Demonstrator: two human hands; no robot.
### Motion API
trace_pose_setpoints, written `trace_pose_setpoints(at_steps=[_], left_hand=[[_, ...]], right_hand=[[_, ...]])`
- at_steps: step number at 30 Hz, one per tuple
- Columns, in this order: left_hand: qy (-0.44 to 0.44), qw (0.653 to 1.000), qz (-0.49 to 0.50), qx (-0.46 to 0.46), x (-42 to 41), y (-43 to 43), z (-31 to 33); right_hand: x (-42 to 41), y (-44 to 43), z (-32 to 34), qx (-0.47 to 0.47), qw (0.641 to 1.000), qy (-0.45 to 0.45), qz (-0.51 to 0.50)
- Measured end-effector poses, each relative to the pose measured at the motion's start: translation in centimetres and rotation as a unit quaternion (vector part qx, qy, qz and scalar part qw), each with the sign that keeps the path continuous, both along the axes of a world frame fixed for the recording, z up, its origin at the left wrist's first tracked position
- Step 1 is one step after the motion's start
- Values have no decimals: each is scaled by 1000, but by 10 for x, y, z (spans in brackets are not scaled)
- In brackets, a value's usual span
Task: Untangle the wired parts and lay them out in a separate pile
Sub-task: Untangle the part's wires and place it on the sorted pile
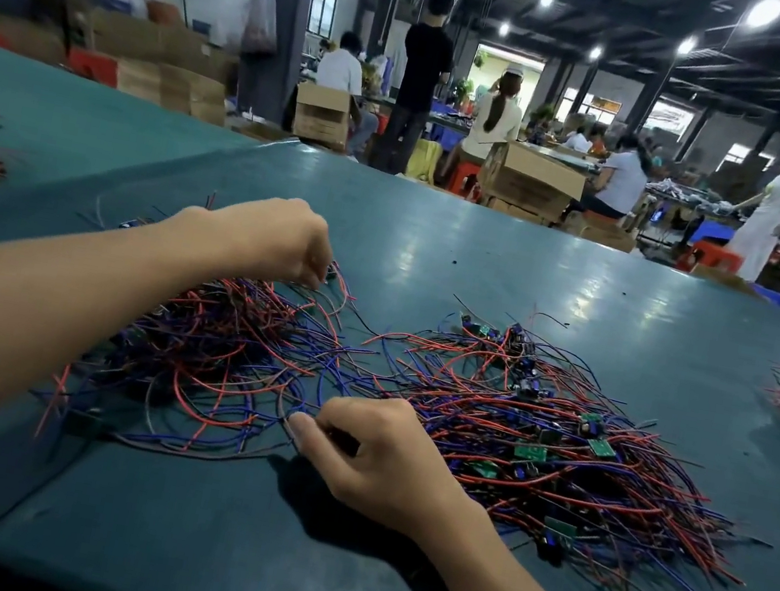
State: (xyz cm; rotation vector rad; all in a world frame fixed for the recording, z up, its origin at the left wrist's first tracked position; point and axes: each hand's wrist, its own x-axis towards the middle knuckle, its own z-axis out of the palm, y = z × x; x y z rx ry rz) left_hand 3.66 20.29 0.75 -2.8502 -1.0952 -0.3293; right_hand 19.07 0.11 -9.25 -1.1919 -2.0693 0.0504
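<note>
Teal sheeting covers the table (462,256), two wire heaps on it in front of me. Tangled heap (213,342) sits left of centre, red, blue and dark leads crossing every way. Sorted pile (578,485) sits to its right, touching it at the middle. Its leads fan roughly parallel toward the near right, with small green boards (532,451) among them.

Hands are well apart, one at each rim of the tangled heap. Left hand (278,239) reaches over to the far rim, fingers curled down and pinching into the tangled heap there. It may have a small dark component, too blurred to say. Right hand (380,455) is at the near rim between the two heaps, thumb and fingers pinched on a few leads (287,425) that loop off to the left.

Key relation: the stretch being worked runs far to near between the two hands, across the right flank of the tangled heap. I cannot tell whether both hands hold the same part. The sorted pile lies right of the right hand, just beside it, so that hand is the nearer one. My guess is the freed part should swing rightward and be laid parallel to the fanned leads. The risk is dragging neighbouring loops along.
</note>
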Motion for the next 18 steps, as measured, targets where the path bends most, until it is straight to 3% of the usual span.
trace_pose_setpoints(at_steps=[5,10,15,18], left_hand=[[-115,987,-103,41,15,-32,36],[-214,952,-215,35,33,-76,74],[-299,915,-245,-115,51,-108,82],[-337,892,-239,-182,58,-115,77]], right_hand=[[1,0,0,50,997,52,-8],[5,4,2,89,975,189,-75],[12,8,7,16,947,292,-134],[12,7,9,-22,949,282,-141]])
